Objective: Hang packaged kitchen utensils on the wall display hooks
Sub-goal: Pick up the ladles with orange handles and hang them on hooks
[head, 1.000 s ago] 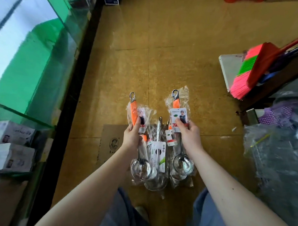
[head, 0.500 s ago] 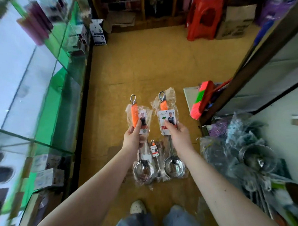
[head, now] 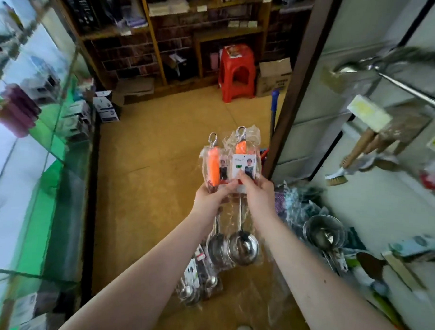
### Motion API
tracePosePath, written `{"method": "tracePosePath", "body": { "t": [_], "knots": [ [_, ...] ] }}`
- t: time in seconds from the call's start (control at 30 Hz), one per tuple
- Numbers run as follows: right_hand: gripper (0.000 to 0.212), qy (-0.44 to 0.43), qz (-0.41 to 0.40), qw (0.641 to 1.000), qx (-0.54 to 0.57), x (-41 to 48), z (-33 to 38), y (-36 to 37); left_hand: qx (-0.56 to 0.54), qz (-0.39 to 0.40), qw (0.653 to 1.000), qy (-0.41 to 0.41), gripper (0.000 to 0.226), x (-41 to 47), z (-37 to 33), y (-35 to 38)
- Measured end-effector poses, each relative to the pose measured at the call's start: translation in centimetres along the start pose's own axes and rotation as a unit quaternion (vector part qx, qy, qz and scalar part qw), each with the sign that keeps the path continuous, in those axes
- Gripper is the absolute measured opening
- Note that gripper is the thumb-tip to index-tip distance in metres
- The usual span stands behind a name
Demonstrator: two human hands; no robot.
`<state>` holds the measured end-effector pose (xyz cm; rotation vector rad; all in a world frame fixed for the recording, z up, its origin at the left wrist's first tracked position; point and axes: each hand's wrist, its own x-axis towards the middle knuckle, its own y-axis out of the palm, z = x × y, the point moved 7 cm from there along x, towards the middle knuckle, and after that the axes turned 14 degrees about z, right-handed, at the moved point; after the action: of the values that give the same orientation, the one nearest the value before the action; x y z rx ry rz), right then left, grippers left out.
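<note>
The two packaged ladles looked light but bottom-heavy. Each had a stiff steel stem with a bowl at the low end and an orange handle with a metal loop (head: pixel 241 132) at the top, all in loose, slick clear film that could slide under the fingers. The left grip (head: pixel 209 198) was closed round the lower end of the left ladle (head: pixel 213 167) handle. The right grip (head: pixel 258 194) pinched the right ladle (head: pixel 243 163) at its paper card, thumb on the front. Above each grip stood handle and loop, free for a hook; below, the stems and bowls (head: pixel 243 244) hung close side by side. A hold just under the loop seemed best. The wall rail (head: pixel 411 91) lay up and right of the right grip, well apart and blurred, so I could not make out its hooks.
</note>
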<state>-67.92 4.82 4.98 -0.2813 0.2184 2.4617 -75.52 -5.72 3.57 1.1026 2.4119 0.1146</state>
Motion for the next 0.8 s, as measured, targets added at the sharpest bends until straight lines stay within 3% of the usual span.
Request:
{"method": "tracePosePath", "body": {
  "t": [0.2, 0.37, 0.5, 0.8],
  "knots": [
    [0.013, -0.035, -0.105, 0.994, 0.027, -3.4, 2.6, -4.1, 0.058, 0.156, 0.985, 0.05, 0.042, -0.4, -2.3, 5.5],
    [0.014, -0.075, -0.191, 0.977, 0.055, -8.2, 4.1, -4.5, 0.153, 0.233, 0.955, 0.104, 0.054, -2.6, -3.0, 8.1],
    [0.009, -0.089, -0.27, 0.956, 0.07, -13.1, 3.8, -4.0, 0.157, 0.284, 0.938, 0.126, 0.049, -6.0, -2.9, 9.3],
    [0.029, -0.074, -0.458, 0.886, 0.0, -26.4, 3.4, -6.1, 0.103, 0.429, 0.896, 0.055, 0.038, -14.1, 1.7, 15.9]
  ]
}}
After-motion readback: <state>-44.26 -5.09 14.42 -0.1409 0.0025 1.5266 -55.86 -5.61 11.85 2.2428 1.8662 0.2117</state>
